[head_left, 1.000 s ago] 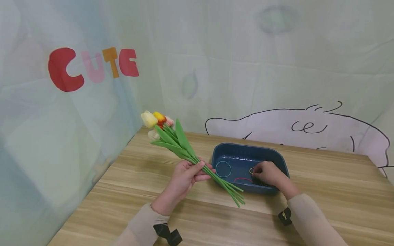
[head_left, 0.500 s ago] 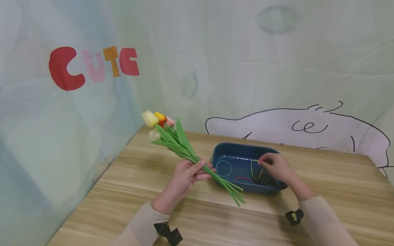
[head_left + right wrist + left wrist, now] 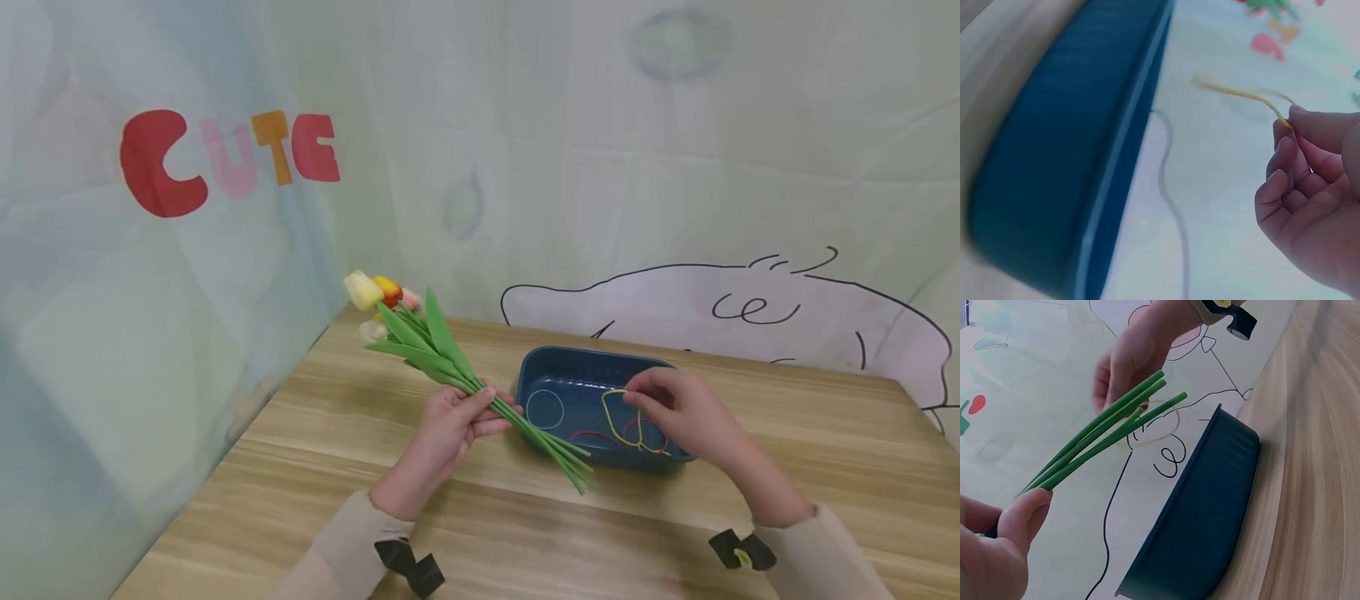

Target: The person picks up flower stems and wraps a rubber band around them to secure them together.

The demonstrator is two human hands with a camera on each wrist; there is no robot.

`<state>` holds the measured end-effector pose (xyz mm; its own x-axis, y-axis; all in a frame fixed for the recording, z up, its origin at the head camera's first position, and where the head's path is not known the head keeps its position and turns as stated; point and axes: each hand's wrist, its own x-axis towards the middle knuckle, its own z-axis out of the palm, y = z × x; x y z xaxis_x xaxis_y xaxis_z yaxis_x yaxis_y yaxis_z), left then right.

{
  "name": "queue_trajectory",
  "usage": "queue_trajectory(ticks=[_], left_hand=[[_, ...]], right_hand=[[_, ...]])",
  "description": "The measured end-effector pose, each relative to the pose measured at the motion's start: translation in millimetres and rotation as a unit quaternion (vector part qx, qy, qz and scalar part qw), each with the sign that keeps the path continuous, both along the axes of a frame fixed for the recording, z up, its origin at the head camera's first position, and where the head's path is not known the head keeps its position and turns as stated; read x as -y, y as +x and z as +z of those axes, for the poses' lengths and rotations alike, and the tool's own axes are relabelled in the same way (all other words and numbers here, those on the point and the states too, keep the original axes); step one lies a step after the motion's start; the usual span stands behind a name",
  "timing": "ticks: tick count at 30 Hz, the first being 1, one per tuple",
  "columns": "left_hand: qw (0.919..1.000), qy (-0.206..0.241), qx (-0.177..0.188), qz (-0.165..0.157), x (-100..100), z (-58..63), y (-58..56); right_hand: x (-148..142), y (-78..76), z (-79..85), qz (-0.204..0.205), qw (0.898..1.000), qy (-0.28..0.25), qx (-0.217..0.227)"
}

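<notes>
In the head view my left hand (image 3: 442, 433) grips a bunch of artificial tulips (image 3: 442, 354) by the stems, thumb on top. The blooms are white, yellow-orange and pink and lean to the upper left. My right hand (image 3: 693, 417) pinches a yellow rubber band (image 3: 606, 412) between thumb and fingertips, over the right part of a dark blue tray (image 3: 600, 357). In the right wrist view the yellow loop (image 3: 1235, 92) hangs out from the fingertips. The left wrist view has the green stem ends (image 3: 1107, 419) in front of the right hand (image 3: 1138, 356).
Inside the tray lie a teal rubber band (image 3: 562, 409) at left and red rubber bands (image 3: 595, 434) nearer the front and right. The wooden table (image 3: 510, 533) meets printed cloth walls (image 3: 570, 167) at the back and left.
My right hand has risen from the tray's inside and drawn back toward the right, bringing up the yellow rubber band. My left hand and the tulips have barely moved.
</notes>
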<state>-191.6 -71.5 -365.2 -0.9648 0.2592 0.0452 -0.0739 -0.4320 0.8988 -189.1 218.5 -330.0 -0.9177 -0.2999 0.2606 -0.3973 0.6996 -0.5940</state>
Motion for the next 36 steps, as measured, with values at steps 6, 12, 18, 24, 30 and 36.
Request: queue_trajectory(ticks=[6,12,18,24,30,36], left_hand=[[0.9999,0.001,0.002,0.016,0,-1.2,-1.5],[0.9996,0.002,0.009,0.025,1,-0.7,-1.8],[0.9992,0.010,0.020,0.034,1,1.5,-1.5],[0.9986,0.018,0.028,0.041,1,2.7,-0.7],[0.9982,0.024,0.038,0.041,0,3.6,0.4],[0.9975,0.035,0.055,0.026,0,5.1,2.5]], right_hand=[[11,25.0,16.6,0.041,0.998,-0.021,-0.047],[19,43.7,25.4,0.089,0.990,-0.034,-0.102],[25,55.9,26.1,0.136,0.978,-0.058,-0.144],[33,65.0,18.9,0.185,0.966,-0.087,-0.159],[39,69.3,9.0,0.215,0.959,-0.121,-0.136],[45,71.3,4.2,0.224,0.956,-0.133,-0.133]])
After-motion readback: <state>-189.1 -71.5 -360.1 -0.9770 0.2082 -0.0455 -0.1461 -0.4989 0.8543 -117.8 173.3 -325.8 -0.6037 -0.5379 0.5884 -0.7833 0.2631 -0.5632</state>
